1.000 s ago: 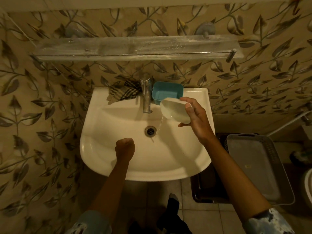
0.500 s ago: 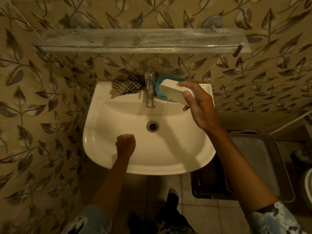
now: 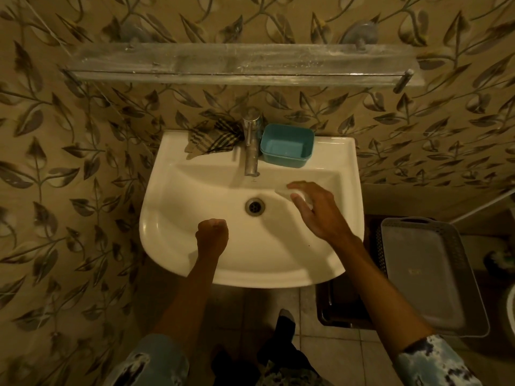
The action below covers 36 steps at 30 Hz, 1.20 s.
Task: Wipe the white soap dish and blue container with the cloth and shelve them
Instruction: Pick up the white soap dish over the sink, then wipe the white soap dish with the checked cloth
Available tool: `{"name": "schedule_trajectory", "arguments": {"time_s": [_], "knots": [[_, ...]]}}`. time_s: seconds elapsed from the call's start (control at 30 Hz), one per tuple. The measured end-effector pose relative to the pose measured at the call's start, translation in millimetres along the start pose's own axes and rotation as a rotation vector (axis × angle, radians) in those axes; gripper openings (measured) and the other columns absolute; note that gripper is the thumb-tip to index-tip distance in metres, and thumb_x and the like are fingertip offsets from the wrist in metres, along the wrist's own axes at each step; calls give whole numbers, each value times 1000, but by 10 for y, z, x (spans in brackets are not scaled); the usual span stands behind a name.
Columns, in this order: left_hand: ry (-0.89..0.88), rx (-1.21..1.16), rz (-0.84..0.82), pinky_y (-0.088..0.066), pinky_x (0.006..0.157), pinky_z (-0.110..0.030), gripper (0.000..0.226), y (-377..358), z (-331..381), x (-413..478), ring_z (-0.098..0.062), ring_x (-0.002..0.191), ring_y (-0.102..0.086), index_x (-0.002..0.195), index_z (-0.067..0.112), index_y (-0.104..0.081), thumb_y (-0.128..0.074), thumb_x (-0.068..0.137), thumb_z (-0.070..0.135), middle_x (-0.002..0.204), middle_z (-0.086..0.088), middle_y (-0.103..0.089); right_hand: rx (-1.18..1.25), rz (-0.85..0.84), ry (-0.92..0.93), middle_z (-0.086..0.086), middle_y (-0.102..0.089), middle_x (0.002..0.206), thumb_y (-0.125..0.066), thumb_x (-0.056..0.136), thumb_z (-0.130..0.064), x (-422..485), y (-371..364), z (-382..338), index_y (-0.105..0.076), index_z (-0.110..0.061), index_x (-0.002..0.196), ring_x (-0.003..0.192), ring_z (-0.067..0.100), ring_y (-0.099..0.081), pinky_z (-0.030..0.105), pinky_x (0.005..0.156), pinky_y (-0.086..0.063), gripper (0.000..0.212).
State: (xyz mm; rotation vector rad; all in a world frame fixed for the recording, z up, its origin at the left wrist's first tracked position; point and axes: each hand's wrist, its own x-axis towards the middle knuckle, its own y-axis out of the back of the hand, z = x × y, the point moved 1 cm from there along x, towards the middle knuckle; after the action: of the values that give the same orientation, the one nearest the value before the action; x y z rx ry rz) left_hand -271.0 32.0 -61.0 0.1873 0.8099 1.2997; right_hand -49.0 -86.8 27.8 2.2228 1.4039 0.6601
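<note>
Nearest me, my left hand (image 3: 211, 236) hangs over the front of the sink (image 3: 250, 270), curled into a fist with nothing showing in it. A little farther in and to the right, my right hand (image 3: 320, 213) reaches down the right slope of the bowl. Its forefinger lies along the far side of the white soap dish (image 3: 284, 192) and its thumb along the near side, so I am pinching the dish between them. The picture is smeared there and I cannot make out how firm that hold is. The dish sits low in the bowl, to the right of the drain (image 3: 254, 206) and below the spout of the tap (image 3: 250, 151). Its long axis runs roughly left to right, across my reach.

What matters next is where the cloth (image 3: 214, 139) lies from that grip. It is crumpled on the back ledge to the left of the tap, so it lies away and to the left of the dish, with the tap standing between them. My free left hand is on the cloth's side, and I judge it the one to fetch the cloth, leaving the right to keep the dish.

On the ledge just right of the tap stands the blue container (image 3: 287, 147), mouth up, straight beyond my right hand. Farthest, on the wall above, runs the shelf (image 3: 245, 65), where both things must end.
</note>
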Motion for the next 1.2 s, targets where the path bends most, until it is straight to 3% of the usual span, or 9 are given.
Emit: {"name": "schedule_trajectory", "arguments": {"time_s": [0.07, 0.2, 0.43, 0.53, 0.67, 0.73, 0.83, 1.03, 1.2], "knots": [[7, -31, -19, -55, 82, -51, 29, -4, -14, 39, -42, 85, -66, 60, 15, -56, -51, 88, 16, 85, -27, -68, 10, 17, -53, 4, -63, 124, -53, 97, -20, -76, -44, 62, -61, -18, 120, 113, 9, -53, 42, 100, -47, 25], [20, -52, -8, -55, 82, -51, 28, 16, 25, 91, -39, 84, -66, 60, 18, -57, -52, 87, 15, 88, -27, -68, 59, 218, 47, 6, -58, 130, -50, 96, -22, -76, 45, -111, -61, -12, 123, 123, 14, -49, 11, 100, -37, 31], [15, -66, 2, -56, 80, -53, 30, -49, 47, 83, -43, 82, -66, 55, 16, -53, -51, 86, 16, 84, -30, -67, -54, 172, -199, 10, -65, 118, -51, 97, -24, -166, -210, 224, -60, -13, 120, 110, 24, -60, 38, 97, -48, 27], [-7, -29, 8, -57, 77, -52, 24, -16, 154, 62, -43, 80, -65, 63, 7, -58, -51, 85, 14, 75, -27, -64, -90, 207, -110, 10, -63, 123, -49, 95, -26, -172, -198, 193, -61, -12, 122, 117, 23, -56, 29, 96, -44, 32], [-241, 209, -13, -46, 78, -33, 36, 86, 448, 165, -36, 84, -61, 80, -6, -63, -41, 89, 20, 80, -20, -64, -74, 141, -348, 12, -69, 111, -50, 96, -25, -176, -258, 340, -62, -10, 116, 104, 31, -63, 28, 90, -43, 28], [-368, 319, -2, -40, 97, -35, 35, 169, 700, 329, -35, 113, -55, 115, -4, -59, -47, 91, 17, 118, -22, -61, 56, 255, -405, 6, -65, 115, -53, 97, -22, -179, -213, 341, -61, -14, 118, 106, 29, -62, 35, 89, -51, 24], [-506, 393, 70, -36, 107, -39, 46, 298, 1078, 709, -33, 127, -44, 135, 2, -42, -52, 90, 8, 137, -20, -48, 514, 318, -696, 0, -51, 127, -52, 98, -24, -161, -156, 326, -56, -22, 129, 112, 25, -54, 47, 70, -60, 31], [-699, 610, 36, -35, 107, -48, 58, 249, 1560, 1325, -39, 126, -43, 135, 5, -43, -59, 80, 3, 135, -22, -48, 1501, 218, -1065, 18, -51, 137, -55, 92, -28, -146, -118, 280, -57, -12, 115, 116, 33, -56, 50, 82, -53, 28], [-857, 802, 83, -46, 91, -50, 60, 74, 1400, 1573, -42, 103, -58, 128, 7, -54, -72, 73, 21, 111, -25, -63, 1773, 58, -1038, 24, -50, 140, -87, 54, -19, -237, -142, 372, -52, -7, 129, 129, 44, -46, 54, 96, -47, 84]]}}
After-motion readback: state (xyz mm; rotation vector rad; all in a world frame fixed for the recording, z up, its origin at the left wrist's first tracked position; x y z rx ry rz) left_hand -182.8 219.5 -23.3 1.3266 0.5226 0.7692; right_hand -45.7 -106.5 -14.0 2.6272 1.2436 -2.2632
